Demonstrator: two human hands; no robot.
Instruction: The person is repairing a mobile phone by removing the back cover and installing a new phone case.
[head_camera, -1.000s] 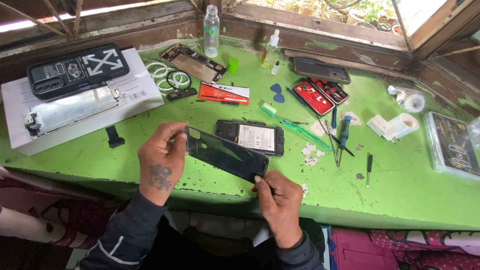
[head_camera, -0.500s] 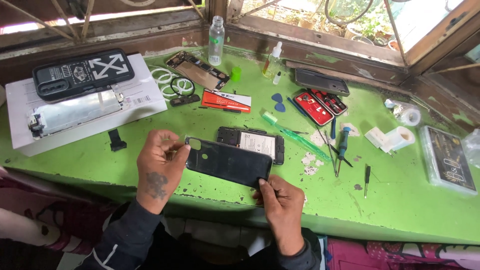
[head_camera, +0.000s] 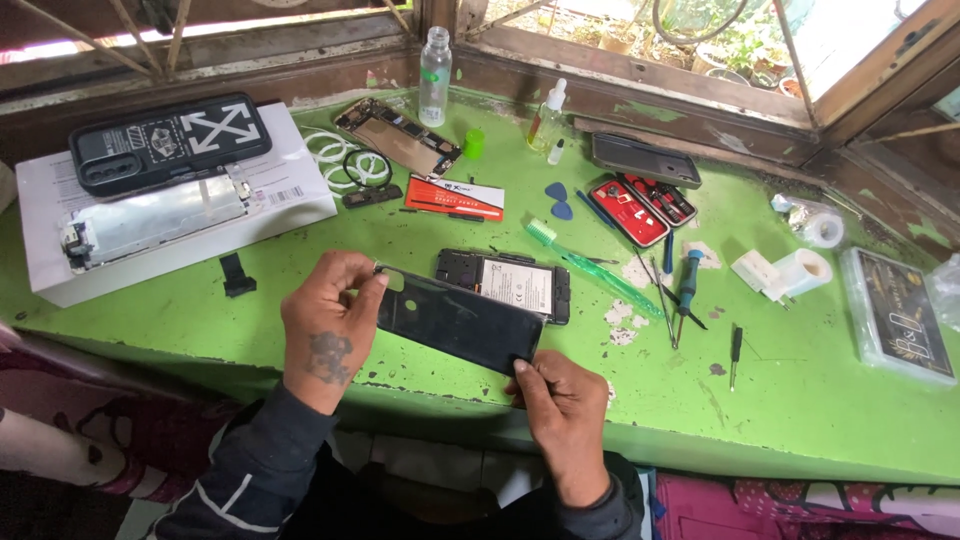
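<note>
Holding a dark phone back cover (head_camera: 455, 322) by its ends just above the green table (head_camera: 800, 400), the left hand (head_camera: 325, 335) and right hand (head_camera: 565, 400) both pinch it closed-fingered. Just behind lies an opened phone (head_camera: 505, 283) (battery showing); a green toothbrush (head_camera: 590, 265), screwdrivers (head_camera: 685, 290) and red tool case (head_camera: 640, 205) crowd the right.

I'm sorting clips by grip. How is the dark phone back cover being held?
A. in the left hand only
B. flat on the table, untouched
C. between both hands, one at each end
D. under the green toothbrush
C: the left hand grips one end of the back cover and the right hand the other, above the green table.
</note>
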